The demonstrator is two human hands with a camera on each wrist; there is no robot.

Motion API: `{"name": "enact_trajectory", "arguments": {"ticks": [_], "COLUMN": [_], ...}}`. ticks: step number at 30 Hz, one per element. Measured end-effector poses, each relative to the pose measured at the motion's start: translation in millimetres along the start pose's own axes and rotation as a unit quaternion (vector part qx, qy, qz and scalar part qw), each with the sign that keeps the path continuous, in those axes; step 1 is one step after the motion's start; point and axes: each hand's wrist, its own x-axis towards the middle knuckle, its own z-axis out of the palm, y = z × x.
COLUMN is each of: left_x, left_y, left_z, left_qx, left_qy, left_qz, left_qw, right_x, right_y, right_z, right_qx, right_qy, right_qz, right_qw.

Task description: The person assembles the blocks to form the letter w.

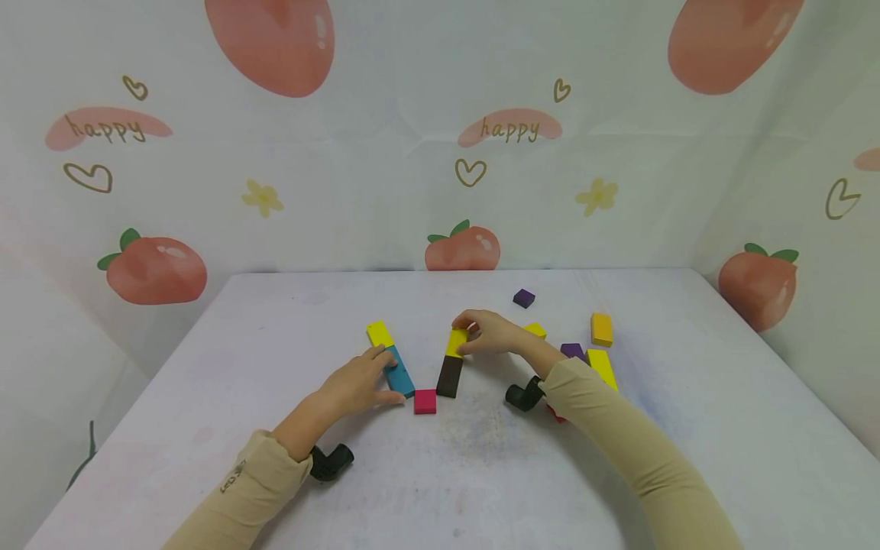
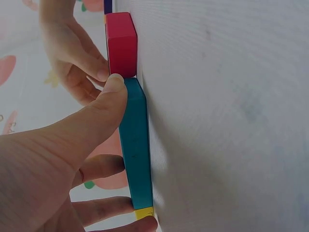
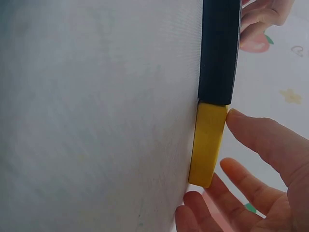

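While the left hand (image 1: 360, 386) rested on the blue block (image 1: 399, 371) with fingers laid along it, the right hand (image 1: 490, 333) pinched the yellow block (image 1: 456, 342) butted against the dark block (image 1: 450, 376). A sideways nudge could likely skew either row or shift the pink block (image 1: 425, 401). Bare table (image 1: 289, 321) lay open toward the far edge.

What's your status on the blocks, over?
Left hand pressing on blue block. Right hand touching yellow block, butted against dark block. Pink block between rows, nothing blocking.
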Motion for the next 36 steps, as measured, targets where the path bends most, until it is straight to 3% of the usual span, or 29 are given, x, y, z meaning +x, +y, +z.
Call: {"name": "enact_trajectory", "arguments": {"ticks": [23, 36], "left_x": [-1.5, -0.9], "left_y": [2.6, 2.9], "left_z": [-2.1, -2.4], "left_qx": [0.001, 0.000], "left_qy": [0.001, -0.004], "left_qz": [0.000, -0.007], "left_qw": [1.0000, 1.0000], "right_x": [-1, -11], "right_y": [0, 6], "right_z": [1, -12], "right_qx": [0.002, -0.016], "right_qy": [0.002, 0.031], "right_qz": [0.003, -0.021], "right_qw": [1.000, 0.999]}}
